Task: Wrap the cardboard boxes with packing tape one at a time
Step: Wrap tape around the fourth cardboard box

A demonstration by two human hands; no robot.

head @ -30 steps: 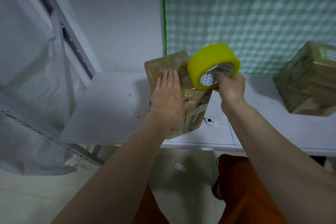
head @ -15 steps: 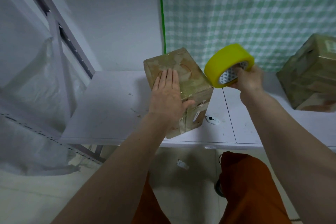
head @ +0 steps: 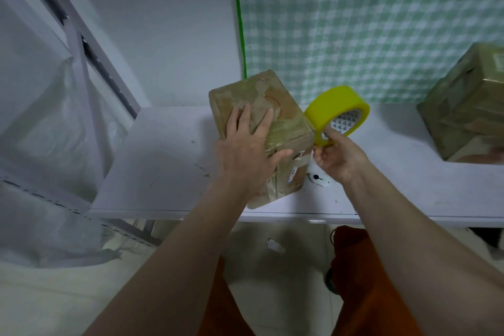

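A worn brown cardboard box (head: 275, 109), partly covered in clear tape, stands tilted on the white table (head: 163, 161). My left hand (head: 245, 144) lies flat on its top face, fingers spread, thumb on the near side. My right hand (head: 338, 155) grips a yellow roll of packing tape (head: 334, 110) just right of the box, by its right edge. I cannot make out a tape strip between roll and box.
A second taped cardboard box (head: 466, 109) stands at the table's right end. A small white round object (head: 317, 179) lies on the table under my right hand. Clear plastic sheeting (head: 49, 144) hangs at the left. A green checked cloth (head: 368, 22) covers the wall behind.
My right hand has brought the tape roll down and back toward the box's right edge after swinging it out to the right. My left hand stays on the box top, fingers now spread wider.
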